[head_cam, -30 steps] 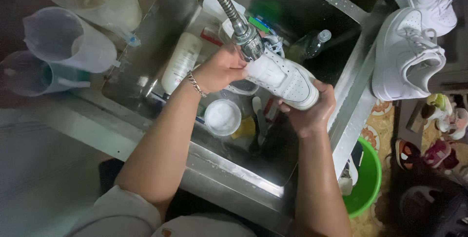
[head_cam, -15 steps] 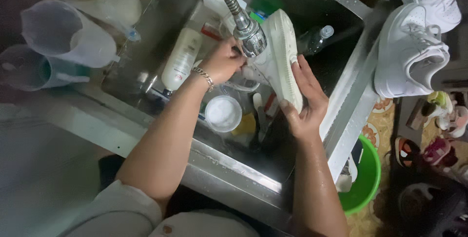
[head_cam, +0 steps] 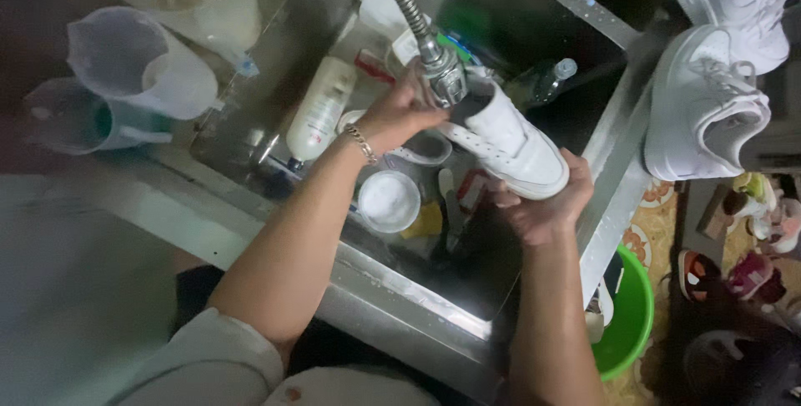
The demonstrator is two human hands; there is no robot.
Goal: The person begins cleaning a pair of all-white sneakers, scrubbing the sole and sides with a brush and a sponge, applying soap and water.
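Shoe (head_cam: 509, 143): white, held over the sink (head_cam: 400, 277) at frame centre, heel opening under the spray head (head_cam: 445, 79).
Right hand (head_cam: 542, 210): cupped under the toe end, fingers wrapped round the sole.
Left hand (head_cam: 399, 114): closed at the heel, touching the spray head; which is gripped cannot be told.
Round tub (head_cam: 389, 201): in the sink, lower left of the shoe.
Bottle (head_cam: 319, 110): lying left of the left hand.
Other shoes (head_cam: 709, 105): on the ledge, upper right.
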